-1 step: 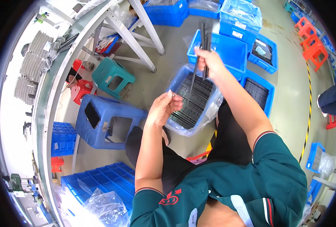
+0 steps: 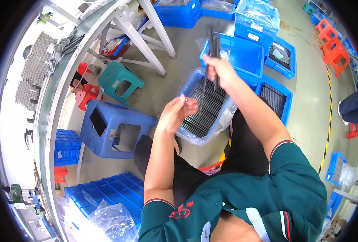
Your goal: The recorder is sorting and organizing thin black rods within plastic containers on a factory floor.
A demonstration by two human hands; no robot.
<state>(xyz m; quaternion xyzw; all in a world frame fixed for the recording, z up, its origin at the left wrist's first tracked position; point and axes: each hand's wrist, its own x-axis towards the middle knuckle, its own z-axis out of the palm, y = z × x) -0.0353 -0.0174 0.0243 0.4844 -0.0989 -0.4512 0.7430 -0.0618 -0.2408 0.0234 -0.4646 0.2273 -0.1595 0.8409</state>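
The right hand (image 2: 221, 71) is closed round a bundle of dark strips (image 2: 215, 45), thin and long, which stands up past the knuckles and also shows below the fist. From this hand a lone strip (image 2: 203, 94) slants down, its lower part passing just right of the left hand (image 2: 177, 112). The left hand is half curled, thumb and forefinger close together; something small shows at their tips, but whether they grip it cannot be told. Below the right hand and to the right of the left hand sits a blue tub (image 2: 196, 78), lined with a clear plastic bag (image 2: 228, 117) and holding packed strips (image 2: 211, 107) in a row. Just beyond the right hand stands an open blue crate (image 2: 247, 50). To the right of that hand, near the tub, a second crate (image 2: 290, 99) holds more dark strips (image 2: 272, 98). Left of the left hand is a blue stool (image 2: 92, 139) with a flat black object (image 2: 98, 122) on it; farther up from there, a green stool (image 2: 115, 78). Well left of both hands runs the long desk (image 2: 46, 133).
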